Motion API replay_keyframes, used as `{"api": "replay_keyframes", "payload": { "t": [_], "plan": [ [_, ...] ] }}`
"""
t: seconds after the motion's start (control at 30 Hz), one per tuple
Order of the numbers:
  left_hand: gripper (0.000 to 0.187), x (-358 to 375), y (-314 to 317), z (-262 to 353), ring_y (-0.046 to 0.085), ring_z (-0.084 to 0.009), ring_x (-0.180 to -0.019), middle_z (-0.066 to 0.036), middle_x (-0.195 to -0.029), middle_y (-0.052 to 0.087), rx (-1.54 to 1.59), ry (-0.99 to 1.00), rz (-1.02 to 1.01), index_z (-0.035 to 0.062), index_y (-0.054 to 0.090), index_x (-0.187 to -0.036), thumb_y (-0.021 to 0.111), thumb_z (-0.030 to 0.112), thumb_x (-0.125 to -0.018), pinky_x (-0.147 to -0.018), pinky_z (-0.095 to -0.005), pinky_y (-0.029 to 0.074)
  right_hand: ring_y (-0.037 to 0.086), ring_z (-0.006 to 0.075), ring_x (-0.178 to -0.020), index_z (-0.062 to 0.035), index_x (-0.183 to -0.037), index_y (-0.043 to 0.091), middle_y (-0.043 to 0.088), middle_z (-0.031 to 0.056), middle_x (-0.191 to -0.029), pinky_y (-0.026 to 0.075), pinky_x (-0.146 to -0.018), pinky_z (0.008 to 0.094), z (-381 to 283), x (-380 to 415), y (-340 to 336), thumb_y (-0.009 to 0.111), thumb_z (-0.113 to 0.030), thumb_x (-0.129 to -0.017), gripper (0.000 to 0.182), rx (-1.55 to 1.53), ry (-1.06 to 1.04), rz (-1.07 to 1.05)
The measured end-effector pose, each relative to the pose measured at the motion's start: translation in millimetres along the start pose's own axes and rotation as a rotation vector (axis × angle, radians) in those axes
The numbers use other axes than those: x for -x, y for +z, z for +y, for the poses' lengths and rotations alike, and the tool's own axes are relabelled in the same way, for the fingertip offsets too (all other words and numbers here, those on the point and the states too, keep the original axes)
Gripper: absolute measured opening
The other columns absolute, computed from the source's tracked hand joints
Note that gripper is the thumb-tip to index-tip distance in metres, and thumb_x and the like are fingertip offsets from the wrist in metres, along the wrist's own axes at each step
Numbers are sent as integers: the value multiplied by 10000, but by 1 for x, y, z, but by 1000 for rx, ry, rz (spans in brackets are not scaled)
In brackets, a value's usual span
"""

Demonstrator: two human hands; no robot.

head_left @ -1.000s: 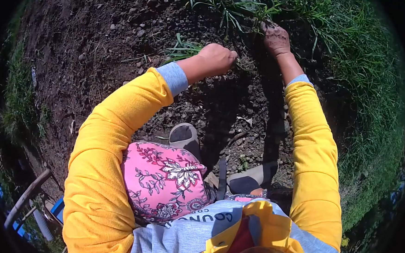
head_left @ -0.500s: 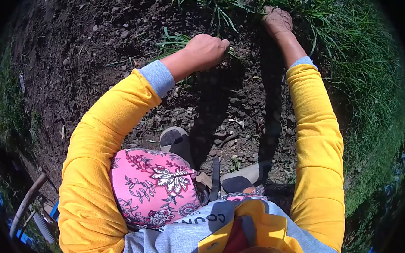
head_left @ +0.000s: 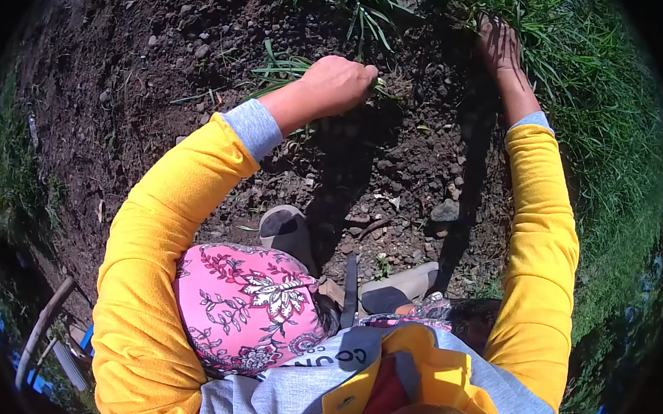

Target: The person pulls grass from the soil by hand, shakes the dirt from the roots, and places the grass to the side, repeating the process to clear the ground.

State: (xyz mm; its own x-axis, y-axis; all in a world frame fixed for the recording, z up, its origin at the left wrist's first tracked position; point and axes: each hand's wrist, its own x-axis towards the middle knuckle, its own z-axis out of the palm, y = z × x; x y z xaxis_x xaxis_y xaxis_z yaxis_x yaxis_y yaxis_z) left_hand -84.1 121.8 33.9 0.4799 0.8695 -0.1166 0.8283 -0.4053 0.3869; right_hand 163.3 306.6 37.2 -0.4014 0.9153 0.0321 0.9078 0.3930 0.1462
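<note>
My left hand (head_left: pixel 334 84) is closed around a bunch of long green grass (head_left: pixel 283 69), held low over the dark soil. The blades stick out to the left of the fist, and pale stem ends show by the thumb side. At the edge of the standing grass (head_left: pixel 580 108), my right hand (head_left: pixel 501 46) reaches down with its fingers curled. Blade shadows fall across its back, and its fingertips are hidden, so what they hold cannot be made out. Between and beyond the hands a loose tuft of grass (head_left: pixel 363 8) lies on the soil.
Dark, stony soil (head_left: pixel 157 82) spreads to the left and between my arms. A larger stone (head_left: pixel 445 211) lies ahead of my shoes (head_left: pixel 399 287). My pink floral-clad knee (head_left: pixel 249 308) is at lower left. A curved wooden handle (head_left: pixel 43 322) stands at the far left.
My right hand has moved right along the grass edge, into shadow. My left hand stays almost in place, still holding the grass bunch. The stone by my shoes now shows more plainly.
</note>
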Motion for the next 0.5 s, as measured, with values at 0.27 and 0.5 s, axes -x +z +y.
{"api": "replay_keyframes", "payload": {
  "t": [0.27,0.5],
  "plan": [
    [113,-3,3,5,570,-306,-593,-138,-621,564,18,37,8,23,493,-748,422,110,-746,-509,-412,446,542,327,-833,-72,-926,527,564,152,-915,439,-718,406,49,-2,6,364,-189,-806,233,194,-198,-67],
    [112,-4,0,11,576,-313,-612,-144,-630,570,38,-74,18,18,497,-752,444,114,-731,-529,-405,457,548,348,-744,-66,-869,554,570,184,-837,446,-675,426,61,-16,33,421,-225,-794,221,1,-157,101]
  ]
}}
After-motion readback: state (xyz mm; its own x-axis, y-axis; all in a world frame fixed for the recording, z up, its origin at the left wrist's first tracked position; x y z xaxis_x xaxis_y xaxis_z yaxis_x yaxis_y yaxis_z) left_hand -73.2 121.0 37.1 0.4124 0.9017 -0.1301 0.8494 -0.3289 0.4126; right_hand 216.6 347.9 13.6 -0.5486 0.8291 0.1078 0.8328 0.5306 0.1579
